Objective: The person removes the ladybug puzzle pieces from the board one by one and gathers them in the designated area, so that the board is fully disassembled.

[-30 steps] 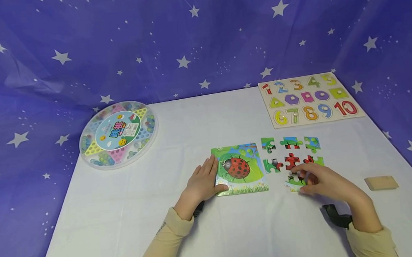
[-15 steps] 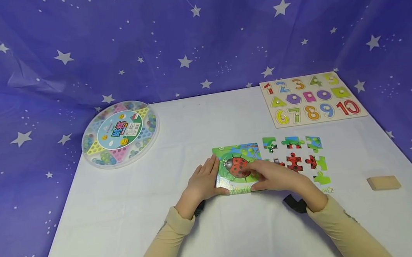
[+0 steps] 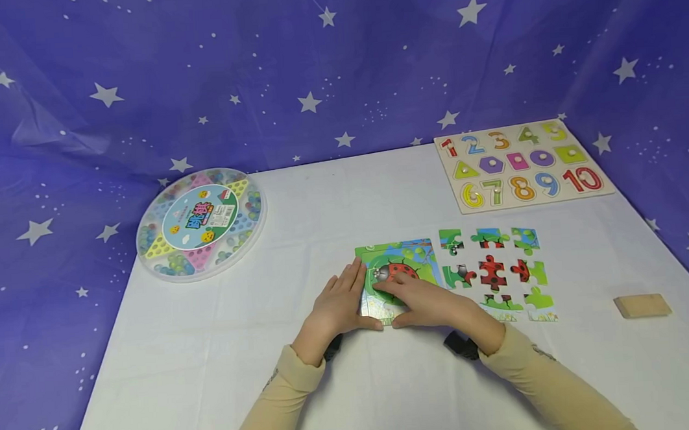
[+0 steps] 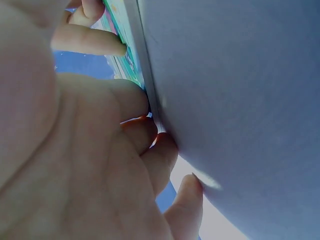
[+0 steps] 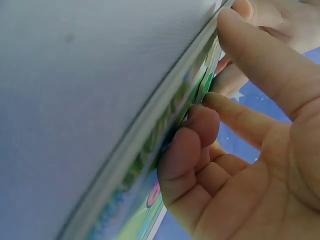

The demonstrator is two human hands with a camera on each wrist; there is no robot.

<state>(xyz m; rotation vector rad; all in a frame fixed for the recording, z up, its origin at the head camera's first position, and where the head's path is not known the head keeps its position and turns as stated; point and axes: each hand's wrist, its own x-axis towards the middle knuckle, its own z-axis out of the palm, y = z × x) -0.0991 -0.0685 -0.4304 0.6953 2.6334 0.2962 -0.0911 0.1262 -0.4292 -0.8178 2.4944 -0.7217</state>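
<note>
A square ladybug puzzle board (image 3: 405,254) lies on the white table in the head view. My left hand (image 3: 337,306) rests along its left side, fingers straight and thumb at the front edge. Over the board's lower left part, my right hand (image 3: 427,301) has its thumb at the front edge and its index finger reaching inward. A thin green-and-white puzzle piece (image 5: 202,85) shows between that thumb and index finger in the right wrist view; the hand mostly hides it. Several loose puzzle pieces (image 3: 492,274) lie in rows right of the board.
A wooden number-and-shape peg board (image 3: 481,148) sits at the back right. At the back left is a round clear marble game box (image 3: 192,271). A small wooden block (image 3: 643,306) lies at the far right. Behind the table hangs a purple star-patterned cloth (image 3: 255,70).
My right hand has moved left from the loose pieces onto the board, ending near my left hand. More of the bottom row of pieces is uncovered. My left hand stays put.
</note>
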